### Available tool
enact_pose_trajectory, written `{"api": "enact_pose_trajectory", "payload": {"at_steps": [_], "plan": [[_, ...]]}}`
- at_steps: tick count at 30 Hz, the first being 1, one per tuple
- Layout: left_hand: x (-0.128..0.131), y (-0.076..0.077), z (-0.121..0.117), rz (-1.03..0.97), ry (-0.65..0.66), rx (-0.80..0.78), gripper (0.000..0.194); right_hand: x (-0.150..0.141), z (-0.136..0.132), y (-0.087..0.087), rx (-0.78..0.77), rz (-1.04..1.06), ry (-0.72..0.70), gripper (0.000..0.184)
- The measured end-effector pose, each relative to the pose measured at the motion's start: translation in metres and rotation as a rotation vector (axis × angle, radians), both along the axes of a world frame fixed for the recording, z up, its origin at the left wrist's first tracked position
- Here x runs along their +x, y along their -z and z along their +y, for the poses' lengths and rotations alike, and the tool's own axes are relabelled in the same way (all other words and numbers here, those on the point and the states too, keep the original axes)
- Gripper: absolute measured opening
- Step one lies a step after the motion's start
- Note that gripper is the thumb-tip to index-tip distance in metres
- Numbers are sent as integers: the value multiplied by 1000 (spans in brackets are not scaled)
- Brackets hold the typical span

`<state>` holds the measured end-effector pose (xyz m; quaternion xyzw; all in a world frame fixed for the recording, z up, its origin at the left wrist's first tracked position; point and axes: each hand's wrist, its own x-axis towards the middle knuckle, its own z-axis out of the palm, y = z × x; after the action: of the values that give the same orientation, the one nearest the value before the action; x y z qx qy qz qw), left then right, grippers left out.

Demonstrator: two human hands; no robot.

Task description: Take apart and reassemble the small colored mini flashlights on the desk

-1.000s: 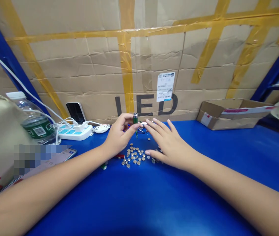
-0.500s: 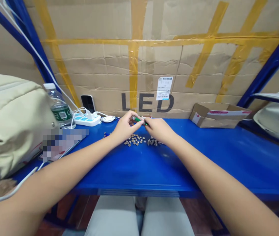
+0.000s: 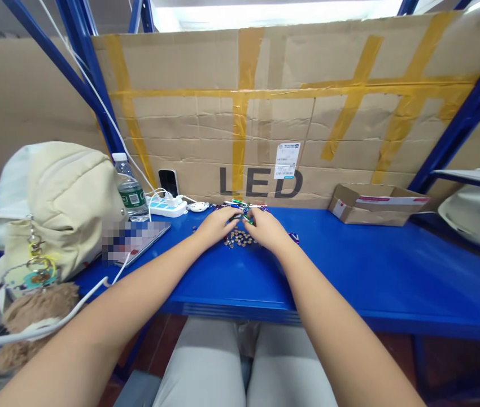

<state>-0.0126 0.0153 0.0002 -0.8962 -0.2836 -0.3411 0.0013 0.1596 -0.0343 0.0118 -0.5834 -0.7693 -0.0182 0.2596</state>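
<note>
Blue shelf [image 3: 350,265], taped cardboard [image 3: 265,113] behind. Both hands meet at the far edge: left hand [image 3: 217,225] and right hand [image 3: 265,226] pinch a small green part [image 3: 240,215] between them, just above the pile of button cells [image 3: 240,237]. Pile looks mostly unsorted; plenty left. Box [image 3: 375,203] sits well apart, right.

On the blue shelf's left end: a beige fabric backpack [image 3: 60,198], a clear plastic water bottle [image 3: 130,189], a white power strip [image 3: 168,207]; toward the right end, an open brown cardboard box [image 3: 375,203].
</note>
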Motion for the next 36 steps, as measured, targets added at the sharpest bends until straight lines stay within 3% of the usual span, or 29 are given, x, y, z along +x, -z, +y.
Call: {"api": "enact_pose_trajectory", "payload": {"at_steps": [7,16,22,28,32,36], "plan": [[-15,3,-11,-44,-79,-51,25,-5,1,9,7,140,-164,26],[-30,6,-7,-88,-233,-183,23,-18,-1,13,-47,43,-154,22],[-25,3,-9,81,-176,-157,22,-25,-2,13,-53,-47,-146,18],[-29,-5,-16,205,-273,-73,22,-26,-3,14,18,-15,-141,26],[-27,-7,-21,256,-313,-50,26,-24,2,17,52,-57,-128,18],[-22,-9,-27,287,-308,-61,28,-21,6,19,65,-43,-125,25]]}}
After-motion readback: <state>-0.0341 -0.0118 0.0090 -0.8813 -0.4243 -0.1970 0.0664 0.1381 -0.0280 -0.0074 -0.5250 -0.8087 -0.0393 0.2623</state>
